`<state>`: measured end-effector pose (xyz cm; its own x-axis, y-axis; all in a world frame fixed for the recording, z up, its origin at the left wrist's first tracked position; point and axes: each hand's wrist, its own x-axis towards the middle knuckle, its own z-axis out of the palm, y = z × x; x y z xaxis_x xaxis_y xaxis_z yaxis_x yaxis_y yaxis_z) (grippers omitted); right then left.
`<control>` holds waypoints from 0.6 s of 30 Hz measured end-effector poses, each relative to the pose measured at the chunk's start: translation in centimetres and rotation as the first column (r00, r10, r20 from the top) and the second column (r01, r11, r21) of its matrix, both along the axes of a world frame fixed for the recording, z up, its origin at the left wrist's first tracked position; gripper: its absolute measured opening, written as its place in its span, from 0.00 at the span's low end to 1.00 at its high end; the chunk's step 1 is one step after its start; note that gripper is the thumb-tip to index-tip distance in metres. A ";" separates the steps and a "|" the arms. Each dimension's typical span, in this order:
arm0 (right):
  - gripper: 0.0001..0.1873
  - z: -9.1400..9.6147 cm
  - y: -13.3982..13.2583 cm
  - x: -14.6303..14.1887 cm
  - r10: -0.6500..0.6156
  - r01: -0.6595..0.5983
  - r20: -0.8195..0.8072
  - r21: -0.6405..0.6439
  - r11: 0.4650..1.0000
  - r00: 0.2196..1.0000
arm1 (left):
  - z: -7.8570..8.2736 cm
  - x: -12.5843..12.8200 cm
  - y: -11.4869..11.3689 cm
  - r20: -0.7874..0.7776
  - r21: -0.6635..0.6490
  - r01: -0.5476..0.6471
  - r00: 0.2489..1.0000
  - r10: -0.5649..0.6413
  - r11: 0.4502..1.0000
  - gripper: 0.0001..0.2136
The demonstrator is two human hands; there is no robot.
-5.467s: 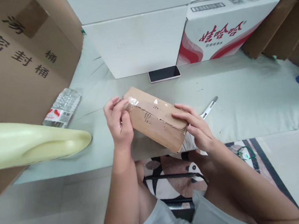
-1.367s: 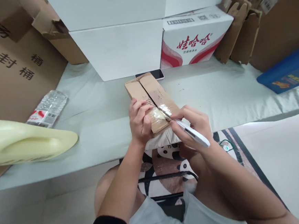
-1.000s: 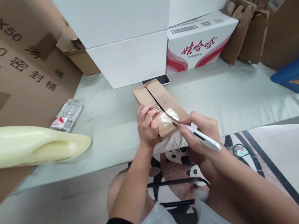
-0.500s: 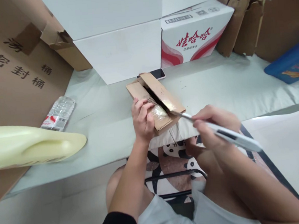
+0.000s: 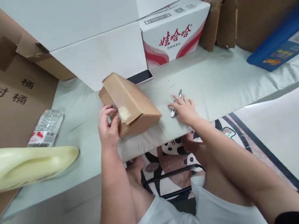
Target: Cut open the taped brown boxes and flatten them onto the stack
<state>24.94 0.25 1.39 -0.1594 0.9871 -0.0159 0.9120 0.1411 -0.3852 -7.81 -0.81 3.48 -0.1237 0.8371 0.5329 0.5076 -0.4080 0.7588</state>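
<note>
Two hands at work: left hand (image 5: 108, 129) has fingers clamped on the tilted cardboard box (image 5: 133, 103), steadying it at the desk (image 5: 214, 86) edge; right hand (image 5: 185, 111) lies with fingers spread flat on the utility knife (image 5: 176, 102) just beside.

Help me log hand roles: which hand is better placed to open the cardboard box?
Probably the left hand: its grip is on the cardboard box at the taped end. The right hand rests on the knife, apart from the box.
</note>
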 end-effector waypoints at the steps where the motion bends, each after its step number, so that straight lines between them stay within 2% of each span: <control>1: 0.30 0.2 -0.2 -0.4 0.050 -0.049 0.011 -0.037 0.998 0.999 | -0.3 -0.4 0.1 -0.010 -0.018 0.004 1.000 -0.004 1.000 0.18; 3: 0.32 0.5 -0.8 -1.3 0.176 -0.179 -0.037 -0.072 0.981 0.984 | -1.3 -0.8 0.2 -0.021 -0.071 0.054 0.998 -0.056 0.996 0.25; 6: 0.39 0.3 -1.1 -2.1 0.305 -0.313 -0.185 -0.016 0.950 0.934 | -2.8 -0.3 0.4 -0.026 -0.153 0.161 0.986 -0.167 0.975 0.29; 9: 0.39 -0.1 -0.9 -2.4 0.359 -0.350 -0.298 0.083 0.933 0.885 | -3.5 1.0 0.2 -0.067 -0.170 0.205 0.973 -0.219 0.964 0.36; 12: 0.37 -0.3 -0.7 -2.5 0.376 -0.349 -0.343 0.139 0.927 0.861 | -3.5 3.0 -0.2 -0.139 -0.151 0.193 0.967 -0.214 0.969 0.41; 14: 0.36 -0.3 -0.8 -2.5 0.383 -0.362 -0.350 0.126 0.924 0.855 | -3.5 4.3 -0.4 -0.157 -0.136 0.152 0.972 -0.173 0.979 0.38; 18: 0.32 -0.3 -0.9 -2.6 0.401 -0.381 -0.374 0.129 0.916 0.836 | -4.0 5.4 -0.3 -0.102 -0.116 0.079 0.991 -0.091 0.990 0.22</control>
